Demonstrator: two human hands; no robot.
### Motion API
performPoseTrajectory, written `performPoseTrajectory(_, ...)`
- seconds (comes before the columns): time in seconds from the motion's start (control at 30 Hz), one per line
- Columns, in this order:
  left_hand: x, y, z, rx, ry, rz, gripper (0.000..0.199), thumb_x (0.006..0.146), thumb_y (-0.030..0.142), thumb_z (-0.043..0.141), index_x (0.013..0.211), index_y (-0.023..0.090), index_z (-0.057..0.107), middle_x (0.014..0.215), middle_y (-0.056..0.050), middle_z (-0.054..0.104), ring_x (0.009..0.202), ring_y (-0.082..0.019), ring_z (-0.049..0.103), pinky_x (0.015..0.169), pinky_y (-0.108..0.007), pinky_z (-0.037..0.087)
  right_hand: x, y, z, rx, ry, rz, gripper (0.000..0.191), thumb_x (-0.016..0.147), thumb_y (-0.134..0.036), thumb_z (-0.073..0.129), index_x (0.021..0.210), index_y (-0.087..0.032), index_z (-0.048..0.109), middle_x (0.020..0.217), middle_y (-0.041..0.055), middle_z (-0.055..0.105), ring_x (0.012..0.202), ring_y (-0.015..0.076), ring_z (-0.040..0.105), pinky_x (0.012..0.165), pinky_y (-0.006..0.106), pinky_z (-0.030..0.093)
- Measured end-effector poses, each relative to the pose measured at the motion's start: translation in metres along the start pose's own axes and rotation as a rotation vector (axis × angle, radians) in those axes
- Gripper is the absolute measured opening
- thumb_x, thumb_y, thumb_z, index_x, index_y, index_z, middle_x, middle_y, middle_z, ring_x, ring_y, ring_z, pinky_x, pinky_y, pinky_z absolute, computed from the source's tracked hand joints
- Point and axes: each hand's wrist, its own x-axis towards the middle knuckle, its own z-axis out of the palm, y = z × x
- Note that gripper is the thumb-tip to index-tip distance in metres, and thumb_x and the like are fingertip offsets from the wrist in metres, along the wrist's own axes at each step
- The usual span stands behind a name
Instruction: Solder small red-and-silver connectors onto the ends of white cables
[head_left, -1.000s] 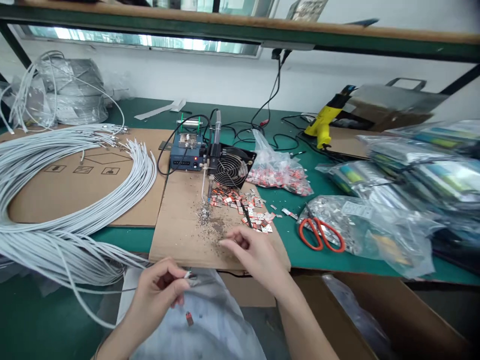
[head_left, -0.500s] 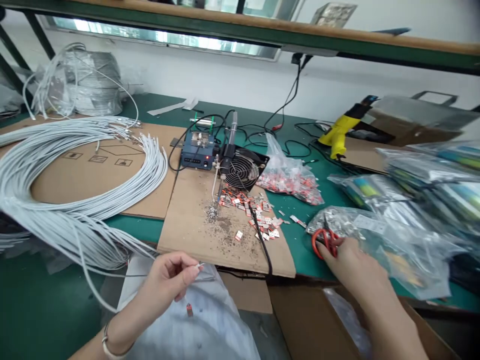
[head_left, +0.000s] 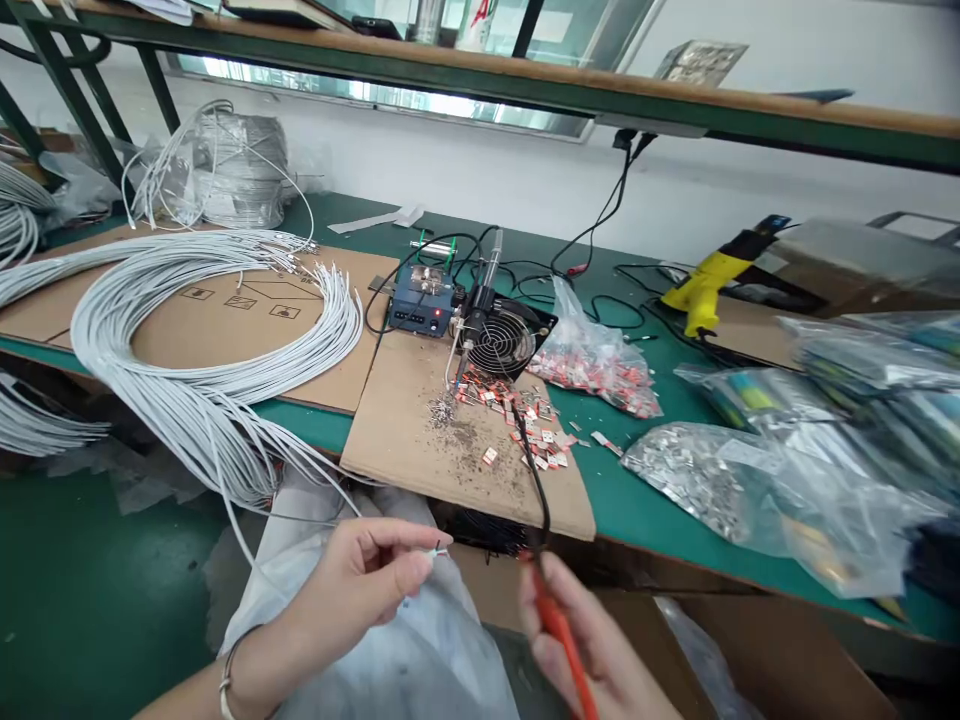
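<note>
My left hand (head_left: 367, 575), in the lower middle of the head view, pinches the end of a white cable (head_left: 430, 553) between thumb and forefinger. Thin wires, one dark and one reddish, stick out of its tip. Closed round red-handled scissors (head_left: 559, 625), my right hand (head_left: 592, 640) is just to the right, in front of the cardboard's edge. Motion blurs the scissors, and the fingers cover part of them. A large coil of white cables (head_left: 187, 390) runs off the bench on the left.
A blue soldering unit (head_left: 420, 300), a black fan (head_left: 506, 345) and loose red-and-white pieces (head_left: 544, 440) occupy the cardboard sheet (head_left: 405, 440). A black cord (head_left: 536, 480) crosses it. To the right lie a bag of metal parts (head_left: 690, 475) and a yellow tool (head_left: 705, 290).
My right hand has taken the red-handled scissors off the bag of metal parts and carried them left, towards my left hand. My left hand has shifted slightly right. The camera view has turned left.
</note>
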Motion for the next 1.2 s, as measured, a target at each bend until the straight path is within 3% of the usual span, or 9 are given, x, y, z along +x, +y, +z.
performPoseTrajectory(0.07, -0.006, 0.000, 0.002, 0.002, -0.018, 0.000, 0.052, 0.066, 0.051, 0.069, 0.098, 0.011, 0.068, 0.051, 0.005, 0.037, 0.041, -0.003, 0.027, 0.038, -0.017, 0.018, -0.002, -0.005, 0.014, -0.044, -0.172, -0.037, 0.023, 0.085, -0.039, 0.048, 0.096, -0.019, 0.052, 0.082, 0.0056, 0.057, 0.070, 0.0178, 0.054, 0.064, 0.026, 0.048)
performPoseTrajectory(0.13, -0.010, -0.001, 0.001, -0.003, -0.036, 0.000, 0.050, 0.067, 0.050, 0.069, 0.099, 0.012, 0.068, 0.052, 0.005, 0.038, 0.043, -0.003, 0.027, 0.039, -0.016, 0.019, 0.000, -0.008, 0.019, -0.119, -0.241, -0.063, 0.015, 0.087, -0.032, 0.048, 0.091, -0.019, 0.052, 0.080, 0.0045, 0.055, 0.070, 0.0168, 0.052, 0.064, 0.025, 0.047)
performPoseTrajectory(0.3, -0.012, -0.002, -0.001, 0.001, -0.044, -0.011, 0.047, 0.068, 0.049, 0.069, 0.096, 0.011, 0.070, 0.056, 0.003, 0.042, 0.046, -0.004, 0.027, 0.040, -0.016, 0.019, 0.004, -0.010, 0.020, -0.254, -0.245, -0.127, 0.006, 0.084, -0.023, 0.048, 0.088, -0.019, 0.050, 0.076, 0.0025, 0.052, 0.065, 0.0156, 0.048, 0.061, 0.022, 0.044)
performPoseTrajectory(0.7, -0.011, 0.006, 0.002, -0.057, -0.141, -0.021, 0.029, 0.071, 0.040, 0.070, 0.088, 0.017, 0.073, 0.057, 0.003, 0.042, 0.045, -0.003, 0.027, 0.040, -0.018, 0.017, -0.002, -0.012, 0.011, -0.260, -0.258, -0.123, 0.007, 0.082, -0.024, 0.050, 0.088, -0.020, 0.052, 0.072, 0.0015, 0.052, 0.061, 0.0155, 0.049, 0.057, 0.022, 0.044)
performPoseTrajectory(0.87, -0.009, 0.003, -0.001, -0.008, -0.158, 0.016, 0.030, 0.073, 0.042, 0.068, 0.089, 0.018, 0.073, 0.055, 0.003, 0.039, 0.046, -0.004, 0.027, 0.041, -0.019, 0.016, -0.002, -0.014, 0.009, -0.311, -0.299, -0.096, 0.013, 0.081, -0.021, 0.048, 0.093, -0.021, 0.053, 0.074, 0.0020, 0.052, 0.063, 0.0155, 0.048, 0.059, 0.022, 0.044)
performPoseTrajectory(1.2, -0.008, 0.005, -0.002, 0.130, -0.179, 0.060, 0.033, 0.077, 0.042, 0.063, 0.091, 0.014, 0.072, 0.054, 0.003, 0.036, 0.049, -0.006, 0.028, 0.044, -0.021, 0.019, -0.004, -0.008, 0.012, -0.382, -0.281, -0.135, 0.004, 0.084, -0.022, 0.047, 0.080, -0.021, 0.048, 0.063, -0.0016, 0.048, 0.056, 0.0138, 0.046, 0.052, 0.019, 0.040)
